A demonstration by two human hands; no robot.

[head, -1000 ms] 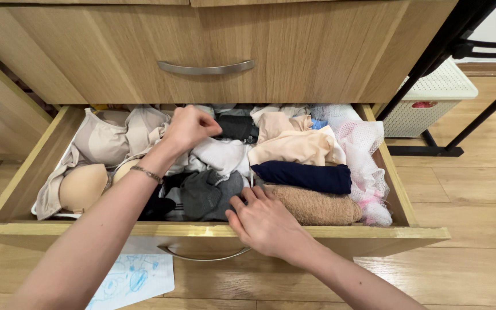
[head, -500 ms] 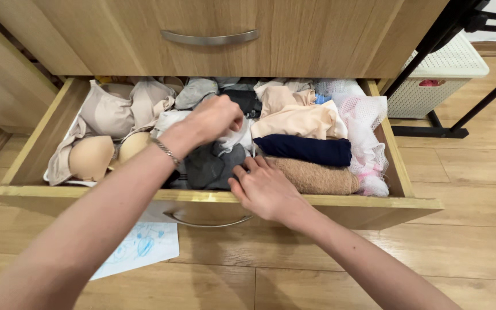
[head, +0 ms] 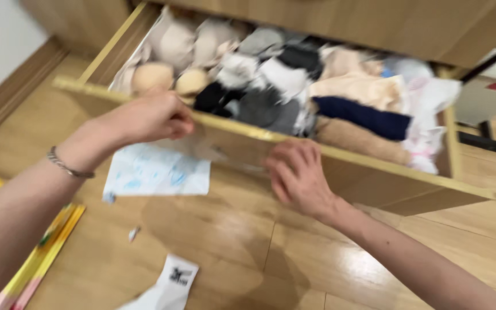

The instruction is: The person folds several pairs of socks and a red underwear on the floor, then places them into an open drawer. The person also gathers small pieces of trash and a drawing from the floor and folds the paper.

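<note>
Both hands now out of the open wooden drawer of folded clothes (head: 368, 163): left hand (head: 147, 117) loosely curled and empty at frame centre-left, right hand (head: 299, 175) spread flat on its front.

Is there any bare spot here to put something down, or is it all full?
The drawer is packed edge to edge with clothes. Bare floor lies between the drawn-on paper, the white sock and the right hand. The left hand crowds the drawer's front rim.
</note>
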